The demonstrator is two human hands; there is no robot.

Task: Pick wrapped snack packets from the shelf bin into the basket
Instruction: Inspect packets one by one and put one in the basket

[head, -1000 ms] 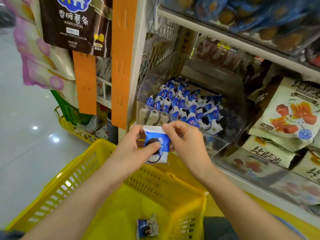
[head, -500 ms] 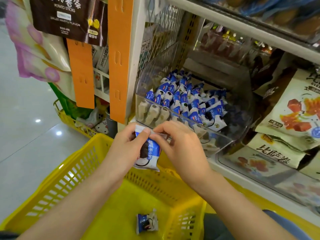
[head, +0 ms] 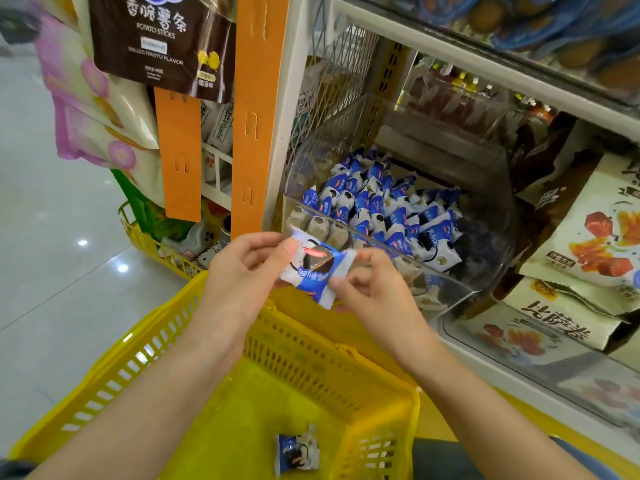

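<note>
Head cam: I've got one blue-and-white snack packet [head: 313,268] pinched between both hands, left hand [head: 242,271] on its left end and right hand [head: 374,289] on its right end, just above the yellow basket [head: 114,362]. A second packet [head: 296,452] lies on the basket floor. The clear shelf bin [head: 491,258] just behind holds plenty more.

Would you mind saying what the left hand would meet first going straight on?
Likely the front wall of the clear bin, just beyond the packet the left hand pinches; depth is uncertain.
</note>
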